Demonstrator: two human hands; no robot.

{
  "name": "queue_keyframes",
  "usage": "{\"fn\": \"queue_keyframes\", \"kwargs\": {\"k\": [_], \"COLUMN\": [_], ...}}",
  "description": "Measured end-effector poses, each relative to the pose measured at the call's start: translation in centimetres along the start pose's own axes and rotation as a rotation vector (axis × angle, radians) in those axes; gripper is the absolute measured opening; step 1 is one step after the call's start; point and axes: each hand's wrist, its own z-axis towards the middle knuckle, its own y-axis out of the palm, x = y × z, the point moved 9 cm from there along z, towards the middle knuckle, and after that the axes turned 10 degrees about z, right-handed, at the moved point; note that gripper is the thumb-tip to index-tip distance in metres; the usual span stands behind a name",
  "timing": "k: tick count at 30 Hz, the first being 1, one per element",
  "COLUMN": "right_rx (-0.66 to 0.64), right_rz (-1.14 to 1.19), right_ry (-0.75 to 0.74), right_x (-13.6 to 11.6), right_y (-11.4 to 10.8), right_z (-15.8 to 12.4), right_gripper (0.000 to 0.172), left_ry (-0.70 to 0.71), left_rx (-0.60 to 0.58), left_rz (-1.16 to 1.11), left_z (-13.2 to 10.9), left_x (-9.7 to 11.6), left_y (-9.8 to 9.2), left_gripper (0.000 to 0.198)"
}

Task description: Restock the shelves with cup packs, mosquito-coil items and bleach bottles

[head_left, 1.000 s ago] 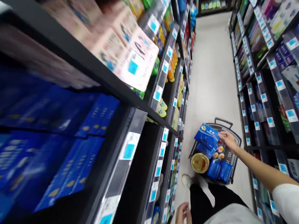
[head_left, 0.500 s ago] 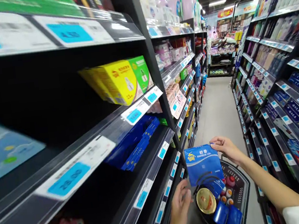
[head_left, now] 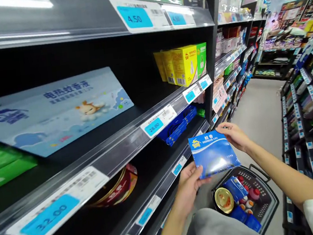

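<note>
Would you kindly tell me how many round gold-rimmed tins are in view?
2: one tin in the shopping basket, one red tin on the lower shelf. Others may be hidden.

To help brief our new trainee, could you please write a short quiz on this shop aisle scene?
1. True or false: both the left hand and the right hand are holding the blue mosquito-coil packet.
2. What price does the shelf-edge price tag show? A) 4.50 B) 28.00 C) 32.00
3. Fill in the blank: the round lid in the black basket is ____ in colour.

Key: 1 true; 2 B; 3 gold
</note>
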Motion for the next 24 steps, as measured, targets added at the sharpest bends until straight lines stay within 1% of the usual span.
{"fn": "queue_keyframes", "kwargs": {"k": [2,3,6,8,10,12,15,18,21,24], "right_rx": [0.003,0.02,0.116,0.158,0.166,0.165,0.185,0.241,0.329,0.422], "right_rz": [0.014,0.029,0.096,0.119,0.117,0.099,0.066,0.048,0.052,0.054], "right_ry": [-0.081,-0.136,-0.292,-0.325,-0.312,-0.294,-0.271,-0.24,-0.207,-0.164], "right_x": [-0.4,-0.6,-0.5,0.7,2.4,4.1,6.3,8.2,9.9,11.5], "right_y": [0.8,0.9,0.0,-0.8,-1.5,-2.3,-4.0,-6.5,-9.5,-12.8], "right_z": [0.8,1.0,0.3,-0.7,-2.0,-3.4,-5.6,-7.6,-9.7,-11.9], "right_gripper": [0.046,0.047,0.048,0.046,0.046,0.044,0.044,0.049,0.052,0.051], "left_ry": [0.038,0.064,0.141,0.184,0.209,0.207,0.167,0.119,0.08,0.058], "left_rx": [0.041,0.071,0.175,0.236,0.291,0.347,0.415,0.453,0.488,0.495], "left_rz": [-0.059,-0.086,-0.155,-0.185,-0.197,-0.196,-0.182,-0.146,-0.095,-0.021], "left_z": [0.5,1.0,3.1,5.1,7.3,9.6,13.0,15.9,18.1,19.7], "left_x": [1.9,2.9,6.2,8.4,10.4,11.9,13.1,13.6,13.7,13.9], "left_y": [-0.4,-0.7,-1.5,-2.0,-2.7,-3.4,-4.4,-4.9,-5.0,-5.0], "left_gripper": [0.041,0.035,0.013,0.005,0.007,0.008,0.007,0.01,0.017,0.016]}}
